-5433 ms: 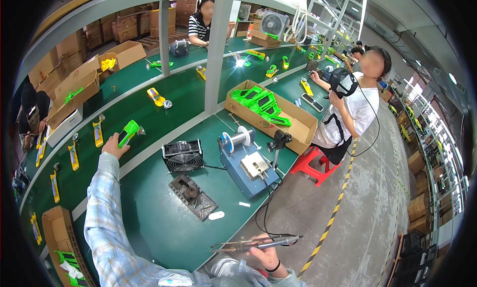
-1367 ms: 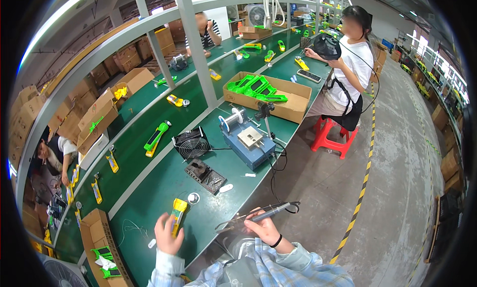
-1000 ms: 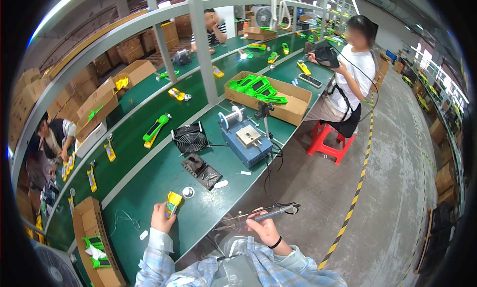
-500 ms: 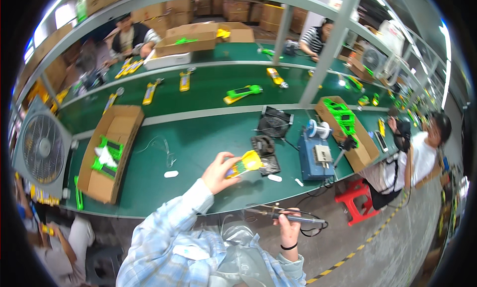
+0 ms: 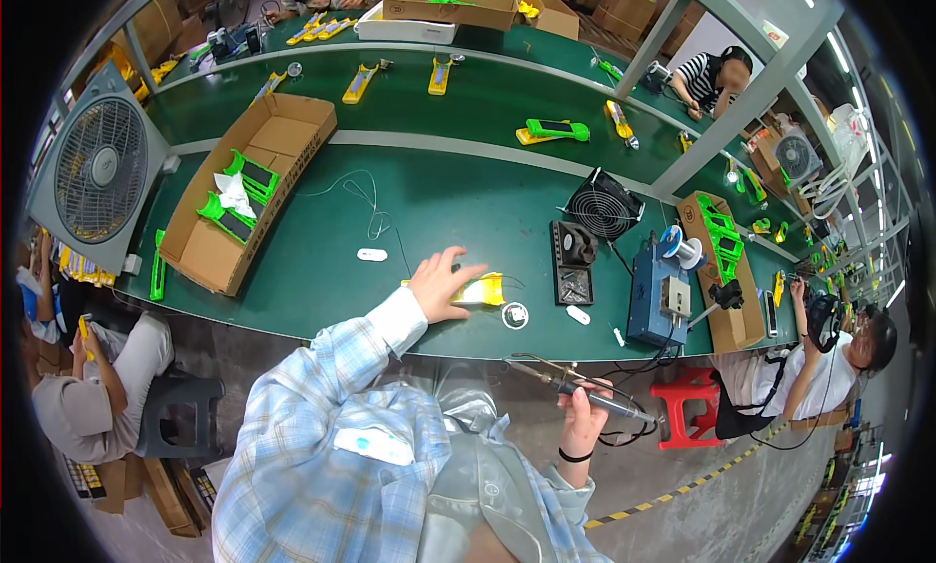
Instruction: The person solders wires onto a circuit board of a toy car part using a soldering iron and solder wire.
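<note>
My left hand (image 5: 444, 285) rests on the green bench with its fingers spread, over the near end of a yellow plastic housing (image 5: 485, 290). Part of that housing is hidden under the hand. Thin dark wires stick out around it, and a small round white piece (image 5: 515, 315) lies beside it at the bench edge. In front of the bench, my right hand (image 5: 583, 422) grips a soldering iron (image 5: 612, 404), its tip end toward the left. A white oval piece (image 5: 371, 255) lies left of my left hand, another white oval piece (image 5: 578, 314) to the right.
To the right stand a black tray (image 5: 572, 261), a small black fan (image 5: 604, 204) and a blue unit (image 5: 655, 290) with a wire spool (image 5: 681, 247). Cardboard boxes with green frames flank the bench, the left one (image 5: 210, 256) near a large fan (image 5: 102, 168). Co-workers sit around.
My left hand has lowered the yellow housing onto the bench and its fingers have spread. The round white piece now shows beside it. My right hand still holds the soldering iron; the view has shifted.
</note>
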A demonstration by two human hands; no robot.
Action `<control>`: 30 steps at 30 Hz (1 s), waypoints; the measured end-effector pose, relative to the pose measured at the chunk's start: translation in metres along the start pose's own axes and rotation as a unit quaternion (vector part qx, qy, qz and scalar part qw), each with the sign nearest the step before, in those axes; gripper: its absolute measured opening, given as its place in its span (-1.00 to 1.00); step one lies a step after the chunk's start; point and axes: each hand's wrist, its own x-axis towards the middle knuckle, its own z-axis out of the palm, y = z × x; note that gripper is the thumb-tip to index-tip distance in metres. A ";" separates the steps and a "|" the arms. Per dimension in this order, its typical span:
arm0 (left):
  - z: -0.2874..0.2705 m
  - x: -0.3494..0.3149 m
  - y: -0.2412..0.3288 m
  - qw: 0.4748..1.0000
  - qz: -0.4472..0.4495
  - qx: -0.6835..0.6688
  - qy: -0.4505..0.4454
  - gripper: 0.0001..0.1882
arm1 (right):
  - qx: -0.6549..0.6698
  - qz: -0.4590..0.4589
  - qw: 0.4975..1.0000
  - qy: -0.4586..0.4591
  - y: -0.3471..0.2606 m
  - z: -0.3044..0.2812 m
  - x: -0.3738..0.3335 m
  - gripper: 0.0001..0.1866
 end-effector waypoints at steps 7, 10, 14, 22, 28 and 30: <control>-0.059 0.004 0.022 0.960 -0.008 -0.099 0.263 -0.84 | -0.009 -0.010 1.000 0.019 -0.001 -0.006 0.001 -0.80; -0.078 -0.009 0.019 0.916 -0.115 -0.265 0.279 -0.87 | -0.003 -0.008 1.000 0.022 0.007 -0.007 0.003 -0.81; -0.168 -0.006 0.088 0.884 0.220 -0.406 0.069 -0.80 | -0.015 0.017 0.999 0.031 0.018 0.000 0.007 -0.83; -0.212 -0.031 0.173 0.574 0.495 -0.617 0.209 -0.78 | 0.002 0.001 0.999 -0.032 0.022 0.016 0.009 -0.78; -0.224 -0.031 0.159 0.557 0.579 -0.574 0.159 -0.89 | -0.003 0.011 1.000 -0.028 0.019 0.015 0.008 -0.79; -0.229 -0.034 0.159 0.562 0.570 -0.579 0.156 -0.87 | -0.002 0.014 0.999 -0.039 0.018 0.018 0.006 -0.79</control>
